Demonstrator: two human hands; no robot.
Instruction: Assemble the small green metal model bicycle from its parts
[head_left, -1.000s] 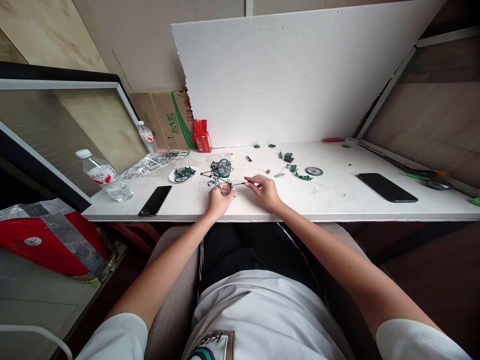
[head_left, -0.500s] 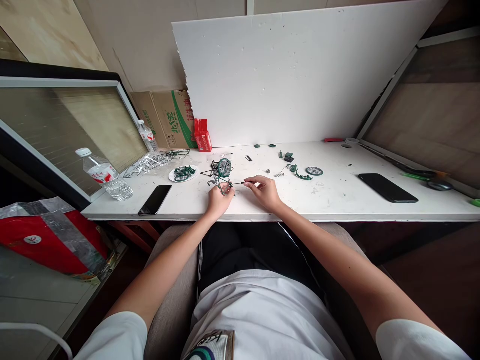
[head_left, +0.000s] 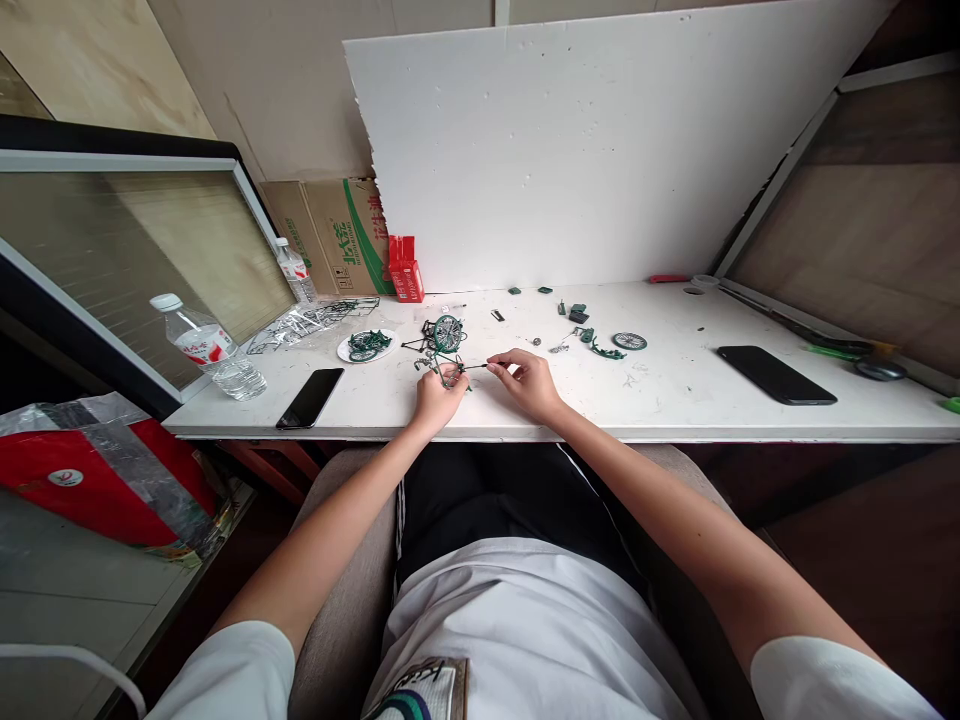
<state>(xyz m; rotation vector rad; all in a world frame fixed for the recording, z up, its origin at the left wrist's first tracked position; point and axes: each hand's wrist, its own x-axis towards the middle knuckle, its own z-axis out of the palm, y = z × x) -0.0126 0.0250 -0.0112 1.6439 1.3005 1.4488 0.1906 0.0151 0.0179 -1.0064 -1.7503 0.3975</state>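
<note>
A small green model bicycle (head_left: 441,343) stands on the white table (head_left: 675,395), its spoked wheel upright. My left hand (head_left: 437,393) is closed on the model's frame at its near end. My right hand (head_left: 529,381) pinches a thin dark tool (head_left: 475,367) whose tip points left into the model. Both hands rest near the table's front edge.
A white dish of green parts (head_left: 366,346) lies left of the model, a loose green wheel (head_left: 628,341) and small parts to the right. Black phones lie at left (head_left: 310,398) and right (head_left: 775,375). A water bottle (head_left: 206,350) and a red carton (head_left: 404,270) stand at left.
Both hands have stayed at the model with only small shifts; the view has drifted slightly.
</note>
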